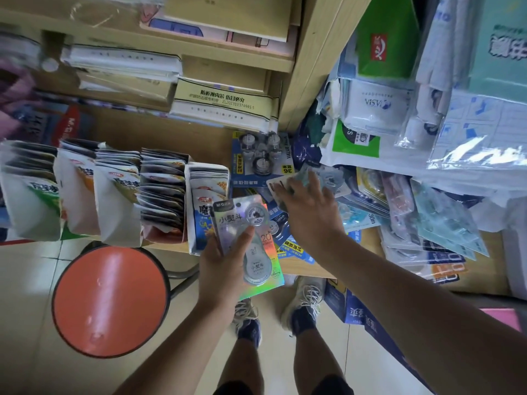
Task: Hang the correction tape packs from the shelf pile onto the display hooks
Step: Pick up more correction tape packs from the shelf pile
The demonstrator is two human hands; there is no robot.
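Holographic correction tape pack (251,246) sits clamped upright in my left hand (222,263), while my right hand (308,209), fingers spread and holding nothing, reaches into the shelf pile (370,201) just beyond, nearer the shelf's front edge.

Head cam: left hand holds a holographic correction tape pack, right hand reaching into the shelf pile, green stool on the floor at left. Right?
One thing is off: the stool is orange-red, not green, as the head view shows. The rest stands: the left hand holds the holographic correction tape pack, and the right hand reaches into the shelf pile.
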